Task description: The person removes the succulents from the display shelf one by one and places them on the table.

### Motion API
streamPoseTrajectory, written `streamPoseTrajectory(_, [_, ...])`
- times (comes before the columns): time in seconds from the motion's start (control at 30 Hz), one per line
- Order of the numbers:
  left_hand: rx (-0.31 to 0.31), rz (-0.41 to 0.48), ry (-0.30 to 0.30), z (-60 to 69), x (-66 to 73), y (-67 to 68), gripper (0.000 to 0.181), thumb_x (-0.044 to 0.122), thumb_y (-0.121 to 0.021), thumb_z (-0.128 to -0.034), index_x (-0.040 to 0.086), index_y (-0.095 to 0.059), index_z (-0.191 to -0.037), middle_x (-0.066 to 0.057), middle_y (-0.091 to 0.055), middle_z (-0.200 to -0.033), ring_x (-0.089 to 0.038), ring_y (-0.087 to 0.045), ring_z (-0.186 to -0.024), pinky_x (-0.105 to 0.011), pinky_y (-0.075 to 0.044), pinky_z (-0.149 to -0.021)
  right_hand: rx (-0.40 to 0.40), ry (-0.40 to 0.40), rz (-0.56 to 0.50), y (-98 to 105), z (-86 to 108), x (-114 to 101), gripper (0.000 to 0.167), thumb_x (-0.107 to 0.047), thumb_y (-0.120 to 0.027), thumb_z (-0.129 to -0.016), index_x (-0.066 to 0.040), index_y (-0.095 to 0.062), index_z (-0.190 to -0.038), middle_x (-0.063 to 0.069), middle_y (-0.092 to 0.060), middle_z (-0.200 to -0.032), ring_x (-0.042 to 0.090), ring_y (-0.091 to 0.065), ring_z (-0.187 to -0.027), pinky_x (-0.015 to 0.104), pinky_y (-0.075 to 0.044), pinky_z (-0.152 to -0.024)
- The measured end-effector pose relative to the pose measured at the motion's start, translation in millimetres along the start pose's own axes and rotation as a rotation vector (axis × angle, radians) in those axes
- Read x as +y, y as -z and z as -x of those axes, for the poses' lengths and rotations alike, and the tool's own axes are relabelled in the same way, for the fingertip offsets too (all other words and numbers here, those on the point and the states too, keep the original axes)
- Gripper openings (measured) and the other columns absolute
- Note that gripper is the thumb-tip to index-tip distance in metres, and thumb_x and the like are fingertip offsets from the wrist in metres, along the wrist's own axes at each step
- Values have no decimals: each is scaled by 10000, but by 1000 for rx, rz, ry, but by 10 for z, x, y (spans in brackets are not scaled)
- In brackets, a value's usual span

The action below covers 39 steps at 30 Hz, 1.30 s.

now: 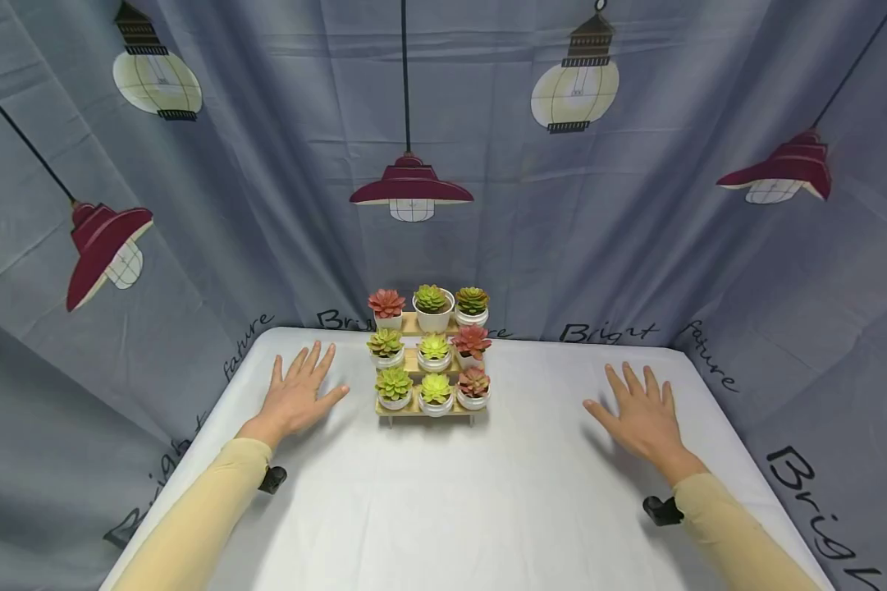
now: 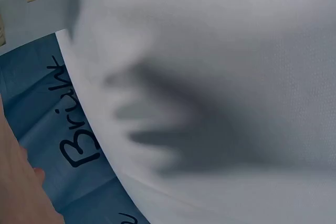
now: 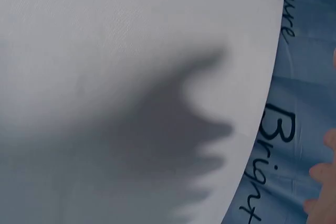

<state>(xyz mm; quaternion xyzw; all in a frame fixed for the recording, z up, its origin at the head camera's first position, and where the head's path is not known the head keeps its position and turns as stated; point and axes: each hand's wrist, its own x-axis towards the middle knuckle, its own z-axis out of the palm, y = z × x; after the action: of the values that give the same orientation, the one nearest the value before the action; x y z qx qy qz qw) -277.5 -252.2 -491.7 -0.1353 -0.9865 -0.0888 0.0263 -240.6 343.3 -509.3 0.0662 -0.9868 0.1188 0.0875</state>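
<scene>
While potted succulents (image 1: 434, 348) are being displayed on a tiered stand (image 1: 411, 362), nothing is being gripped

As is being shown in the head view alone, nine plants in white pots are being carried, three to a tier, by the wooden stand near the far edge of the white-covered desk (image 1: 532, 492). Green rosettes are being mixed with red ones. Nearer to the stand, the left hand (image 1: 293, 396) is being held with fingers spread and thumb apart; its grip is being spread wide around nothing. Well to the other side, the right hand (image 1: 641, 414) is being held likewise, its grip wide and empty. Pale yellow sleeves (image 1: 199, 509) and the lamps printed on the curtain (image 1: 517, 246) are also being taken in.

By the left wrist view, a blurred left-hand shadow (image 2: 210, 121) on the cloth is being revealed in close-up, part of the hand being cut off at the lower left. By the right wrist view, a right-hand shadow (image 3: 152, 121) is being shown, with fingers being cropped at the right edge. In both, "Bright" lettering is being enlarged.
</scene>
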Motion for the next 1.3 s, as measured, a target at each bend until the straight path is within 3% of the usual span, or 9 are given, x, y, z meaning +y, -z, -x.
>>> streamPoseTrajectory(0.23, [17,116,-40,14,76,10,872,652,-417,-1025,157,-92,-1665,-174,-59,-1695,-448,-64,-1533,-658,135,-1169,-20,21,-58,-42,-37,-160,937,-698,-455,-990,-55,-230,-1634,313,-186,-1632,570,-42,-1485,733,70,-1144])
streamPoseTrajectory(0.57, [-25,226,-79,-13,171,57,887,604,-478,-1028,156,-52,-1665,-160,-83,-1696,-424,-73,-1539,-642,101,-1185,-20,59,-140,-29,-87,-455,896,-662,-484,-1000,-77,-246,-1635,280,-243,-1629,538,-110,-1492,715,-23,-1168])
streamPoseTrajectory(0.83, [-68,324,-89,-21,208,38,939,629,-508,-1006,173,-19,-1666,-36,-4,-1714,-331,-42,-1558,-573,71,-1219,-32,84,-243,-75,-123,-684,858,-636,-533,-995,-115,-288,-1630,229,-291,-1629,493,-199,-1487,720,-156,-1146])
streamPoseTrajectory(0.93, [-60,368,-107,-14,215,29,949,613,-530,-1003,164,-21,-1666,-63,-15,-1714,-352,-50,-1555,-584,48,-1220,-39,98,-251,-98,-141,-764,865,-648,-535,-988,-122,-292,-1630,205,-300,-1632,481,-214,-1487,716,-168,-1147])
streamPoseTrajectory(1.13, [-72,449,-97,6,226,-13,1008,633,-599,-960,250,11,-1665,-76,-45,-1713,-357,-62,-1553,-627,-36,-1214,-64,126,-288,-127,-150,-914,870,-659,-556,-973,-156,-294,-1633,150,-306,-1644,448,-225,-1496,713,-176,-1148])
streamPoseTrajectory(1.3, [-97,539,-69,17,271,-49,1064,498,-727,-929,335,35,-1653,-106,-67,-1709,-376,-78,-1547,-683,-125,-1179,-68,149,-322,-134,-166,-1045,852,-602,-618,-966,-176,-301,-1632,135,-322,-1639,430,-243,-1496,704,-208,-1147])
